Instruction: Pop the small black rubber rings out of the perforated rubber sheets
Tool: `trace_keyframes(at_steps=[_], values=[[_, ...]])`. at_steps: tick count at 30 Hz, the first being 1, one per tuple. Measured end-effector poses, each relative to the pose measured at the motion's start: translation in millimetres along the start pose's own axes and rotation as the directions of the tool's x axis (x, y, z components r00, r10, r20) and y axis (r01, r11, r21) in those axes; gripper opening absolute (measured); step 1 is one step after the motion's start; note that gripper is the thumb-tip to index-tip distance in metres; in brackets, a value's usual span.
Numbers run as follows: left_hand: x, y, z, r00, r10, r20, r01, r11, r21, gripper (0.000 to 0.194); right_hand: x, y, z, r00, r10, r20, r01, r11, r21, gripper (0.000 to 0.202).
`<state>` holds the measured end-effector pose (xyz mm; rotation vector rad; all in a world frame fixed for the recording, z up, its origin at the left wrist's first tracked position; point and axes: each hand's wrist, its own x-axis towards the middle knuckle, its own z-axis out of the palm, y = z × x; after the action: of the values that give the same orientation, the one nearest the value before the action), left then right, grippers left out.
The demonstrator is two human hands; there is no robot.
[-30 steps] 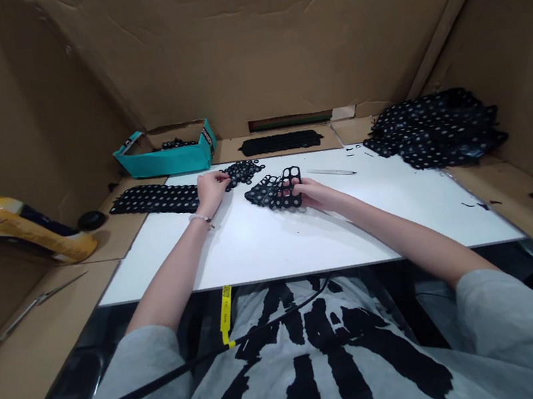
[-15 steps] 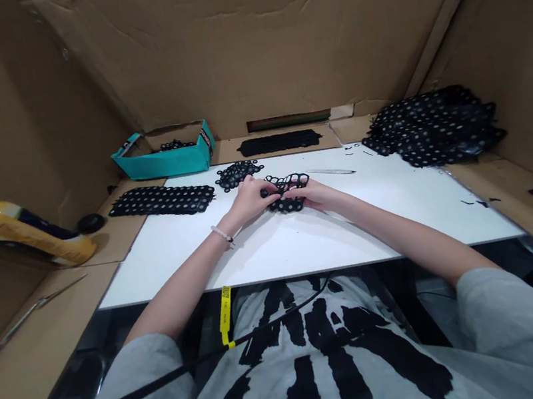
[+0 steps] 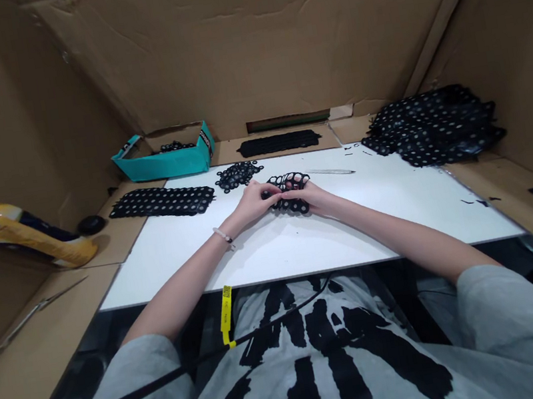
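Near the middle of the white board [image 3: 255, 255], a black sheet with round holes [image 3: 292, 207] is held between both hands. My left hand [image 3: 257, 202] pinches its left side, thumb and fingers closed on it. From the right, my right hand [image 3: 310, 195] grips the same sheet, its thumb meeting the left fingertips and other fingers partly behind the holes. A pile of small black rings [image 3: 238, 174] lies just beyond my left hand. Past my right hand lies a thin pale pointed tool [image 3: 331, 171].
A perforated black strip [image 3: 163, 202] lies left, below a teal box [image 3: 164, 164] holding black pieces. A dark strip stack [image 3: 280, 143] sits at the back, a large black pile [image 3: 431, 126] at right. Far left are a yellow bottle [image 3: 18, 228] and scissors [image 3: 40, 306].
The fingertips of both hands have come together on the black sheet, and its upper part has bent slightly. The surrounding objects have stayed in place.
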<state>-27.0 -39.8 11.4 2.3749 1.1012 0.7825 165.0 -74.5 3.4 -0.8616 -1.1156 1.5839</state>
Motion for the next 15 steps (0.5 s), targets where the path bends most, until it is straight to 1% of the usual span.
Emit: trace_keyframes(at_steps=[3,6,9,11,13,15], values=[[-0.2,6.2,0.4,0.999,-0.029,-0.036,0.03,1.0,0.004,0.027,-2.3,-2.1,1.2,1.0,0.005,-0.004,-0.005,1.0,-0.023,0.044],[-0.7,10.1,3.6,0.992,-0.081,-0.094,0.082,0.997,0.007,0.025,-2.2,-1.8,2.9,1.0,0.012,-0.017,-0.013,0.998,-0.063,0.041],[1.1,8.1,8.3,0.976,-0.164,-0.139,0.154,0.984,-0.085,0.022,0.5,-0.2,3.1,0.999,0.008,-0.048,-0.012,0.997,-0.071,0.037],[4.3,3.0,9.0,0.96,-0.234,-0.155,0.202,0.96,-0.195,0.021,3.2,0.7,1.0,0.995,0.034,-0.09,-0.041,0.996,-0.075,0.033],[8.7,-5.6,3.8,0.933,-0.303,-0.193,0.24,0.926,-0.293,0.02,6.1,1.2,-3.4,0.988,0.071,-0.138,-0.082,0.994,-0.076,0.028],[13.3,-18.8,-9.6,0.883,-0.378,-0.28,0.273,0.897,-0.348,0.021,9.2,1.0,-9.5,0.977,0.102,-0.187,-0.117,0.991,-0.072,0.024]])
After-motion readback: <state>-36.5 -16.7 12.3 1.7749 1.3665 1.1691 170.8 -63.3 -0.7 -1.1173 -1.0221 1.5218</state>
